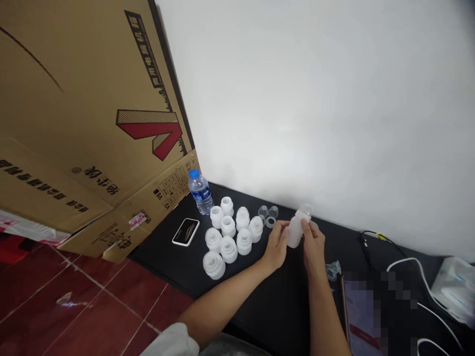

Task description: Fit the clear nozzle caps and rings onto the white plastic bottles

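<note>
Both hands on one piece: left hand (276,244) grips the lower side of the white bottle (296,230), right hand (313,242) is closed round it from the other side, thumb across the front. The bottle is held upright just above the black worktop (282,296), near the wall, with a clear cap (306,210) on its top. I cannot tell whether the cap is seated or only resting there. To my left the standing bottles (228,237) are packed close, several touching. Loose clear caps (267,213) and a ring (270,222) lie between that group and my left hand. A water bottle (200,193) stands behind the group and a dark flat device (186,232) lies at its left. Another clear part (333,270) sits just beside my right wrist. Risks as I judge them: the cap is small and smooth, so a tilted or uneven press could pop it off and send it rolling. My left forearm passes close to the standing bottles, and one nudge could topple several, since they touch. The right wrist could sweep the clear part off toward the cables (404,262). Clear parts on black show poorly.
</note>
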`<move>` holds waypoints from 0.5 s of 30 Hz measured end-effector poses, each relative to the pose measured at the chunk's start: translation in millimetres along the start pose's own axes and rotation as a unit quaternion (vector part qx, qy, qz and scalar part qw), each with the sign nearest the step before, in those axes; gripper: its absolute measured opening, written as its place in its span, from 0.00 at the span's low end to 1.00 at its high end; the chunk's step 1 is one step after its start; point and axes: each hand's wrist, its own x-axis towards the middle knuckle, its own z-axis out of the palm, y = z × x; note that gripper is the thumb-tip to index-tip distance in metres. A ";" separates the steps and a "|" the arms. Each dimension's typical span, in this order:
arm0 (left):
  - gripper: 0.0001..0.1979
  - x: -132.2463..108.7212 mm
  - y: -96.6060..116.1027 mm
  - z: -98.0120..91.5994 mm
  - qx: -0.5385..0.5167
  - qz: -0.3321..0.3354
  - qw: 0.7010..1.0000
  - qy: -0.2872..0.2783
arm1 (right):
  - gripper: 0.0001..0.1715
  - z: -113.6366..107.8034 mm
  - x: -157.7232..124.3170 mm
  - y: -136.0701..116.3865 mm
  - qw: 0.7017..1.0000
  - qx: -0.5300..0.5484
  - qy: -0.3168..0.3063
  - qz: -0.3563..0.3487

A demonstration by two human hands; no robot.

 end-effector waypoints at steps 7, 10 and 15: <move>0.21 0.4 -32.7 8.6 -0.023 -0.141 0.980 -0.141 | 0.29 -16.6 9.9 -11.0 0.980 0.161 0.116 0.009; 0.07 -8.9 -32.9 6.7 0.183 -0.009 0.947 -0.263 | 0.31 -17.0 8.7 -20.5 0.974 0.206 0.084 0.033; 0.04 -15.8 -25.6 3.8 0.335 0.109 0.879 -0.322 | 0.32 -6.0 0.3 -18.8 0.993 0.106 0.053 0.005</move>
